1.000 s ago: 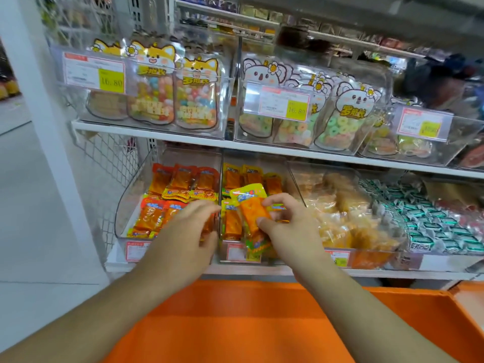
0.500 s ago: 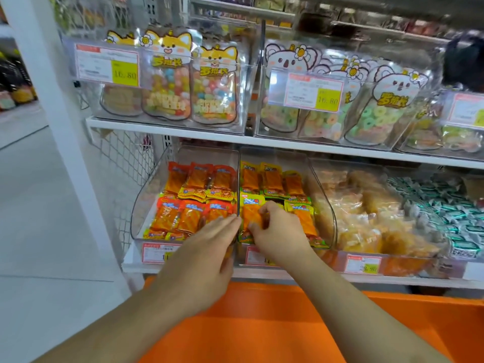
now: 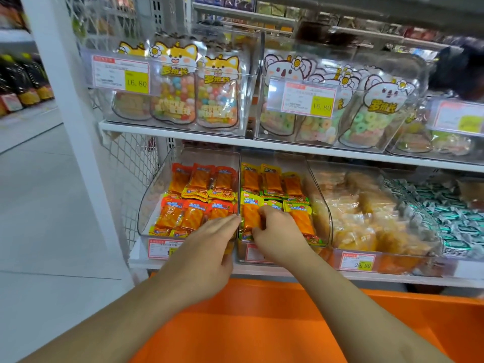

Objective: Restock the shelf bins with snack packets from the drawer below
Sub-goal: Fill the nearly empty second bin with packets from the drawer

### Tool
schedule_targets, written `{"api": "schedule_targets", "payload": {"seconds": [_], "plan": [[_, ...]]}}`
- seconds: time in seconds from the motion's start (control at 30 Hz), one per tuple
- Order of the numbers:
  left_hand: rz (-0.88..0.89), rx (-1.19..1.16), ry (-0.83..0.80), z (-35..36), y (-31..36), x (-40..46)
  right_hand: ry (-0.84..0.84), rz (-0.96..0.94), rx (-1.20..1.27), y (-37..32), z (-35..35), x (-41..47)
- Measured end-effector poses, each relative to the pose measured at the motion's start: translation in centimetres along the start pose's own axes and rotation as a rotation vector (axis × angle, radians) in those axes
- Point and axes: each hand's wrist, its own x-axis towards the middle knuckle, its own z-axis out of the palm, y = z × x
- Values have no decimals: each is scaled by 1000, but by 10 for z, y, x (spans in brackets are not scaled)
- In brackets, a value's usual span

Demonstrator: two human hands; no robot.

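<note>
Where legible, price label (image 3: pixel 308 99) "16.80"

Bright, even light falls from above with no single source in view, and shadows stay soft; a dim band lies beneath the upper shelf (image 3: pixel 183 133). Glare streaks the clear bin fronts (image 3: pixel 262 82) and whitens the price label (image 3: pixel 309 100), though 16.80 reads clearly. The wide lens bends the white post (image 3: pixel 70 127) and shelf lines near the edges. The far right and top corners are blurred and darker; the center is sharpest.
</note>
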Motion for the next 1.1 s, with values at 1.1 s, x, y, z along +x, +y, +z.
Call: {"api": "schedule_targets", "payload": {"seconds": [1.1], "plan": [[-286,-120,-1085,232,-85,-180,-1087,176,-209,173,180,-208]]}}
